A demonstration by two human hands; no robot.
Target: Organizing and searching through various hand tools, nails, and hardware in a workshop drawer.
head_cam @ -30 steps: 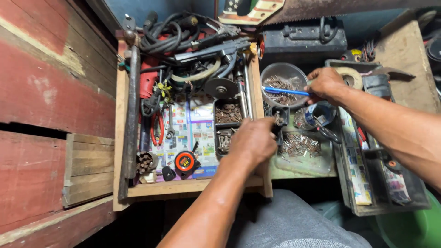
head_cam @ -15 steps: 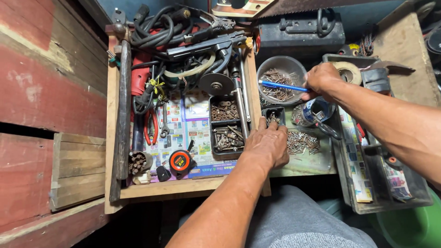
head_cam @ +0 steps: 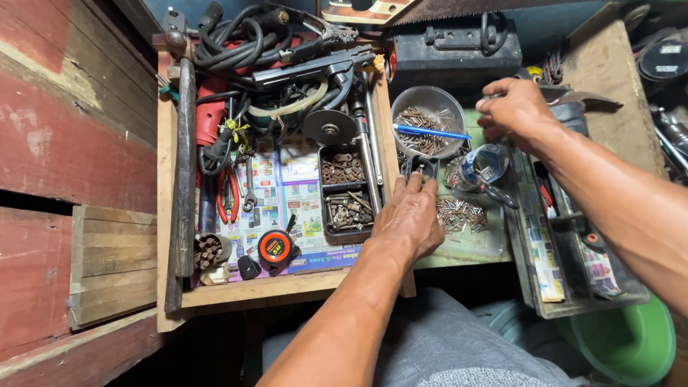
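Left hand palm down, fingertips touching a small black tray of screws; grip loose, holding nothing. Right hand curled at the tool case edge; contents of that grip hidden. Blue pen lying across a round bowl of screws. Wooden drawer at left, its tangled cables hard to separate.
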